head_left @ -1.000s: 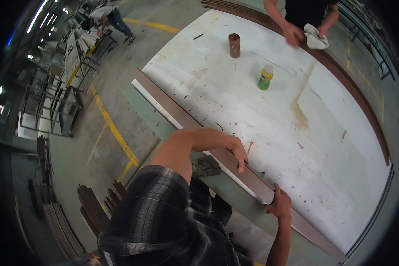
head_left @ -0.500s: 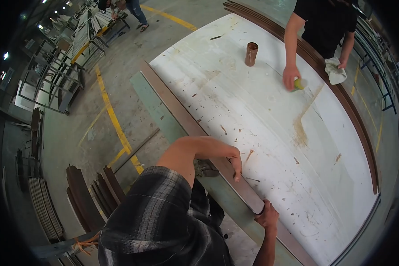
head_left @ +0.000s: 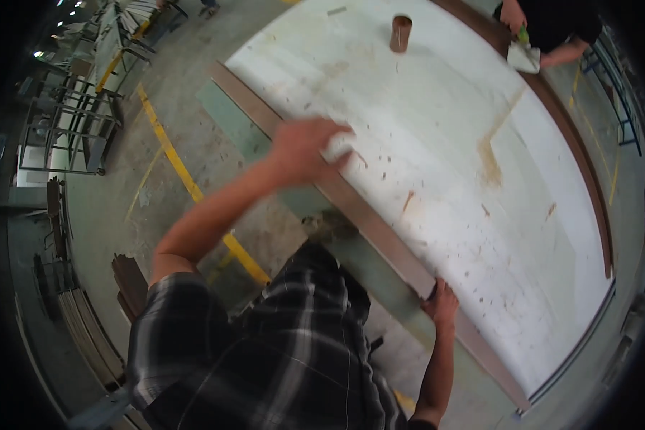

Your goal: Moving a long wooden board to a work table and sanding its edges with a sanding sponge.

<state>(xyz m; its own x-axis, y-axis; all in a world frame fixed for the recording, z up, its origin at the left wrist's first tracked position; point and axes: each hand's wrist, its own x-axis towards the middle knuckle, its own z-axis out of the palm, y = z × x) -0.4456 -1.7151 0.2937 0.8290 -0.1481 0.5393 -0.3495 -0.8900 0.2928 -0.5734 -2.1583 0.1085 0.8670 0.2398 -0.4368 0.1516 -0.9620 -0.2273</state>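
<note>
A large white panel [head_left: 444, 165] lies flat with a long brown strip [head_left: 380, 229] along its near edge. My left hand [head_left: 304, 147] reaches out over that strip and the panel's edge. It is motion-blurred, with a pale patch at the fingertips that may be a cloth. My right hand [head_left: 441, 302] grips the brown strip further along, fingers curled over its edge. My plaid shirt [head_left: 265, 351] fills the lower middle.
A rusty brown can [head_left: 401, 32] stands on the far part of the panel. Another person's hands [head_left: 512, 14] at the far edge hold a white cloth [head_left: 524, 57] and a green bottle. Yellow floor lines [head_left: 186, 179], metal racks [head_left: 64, 136] and stacked boards [head_left: 129, 283] lie left.
My left hand has swept farther along the strip, away from me, and the arm is now stretched out. The other person has lifted the green bottle off the panel. My right hand stays on the strip.
</note>
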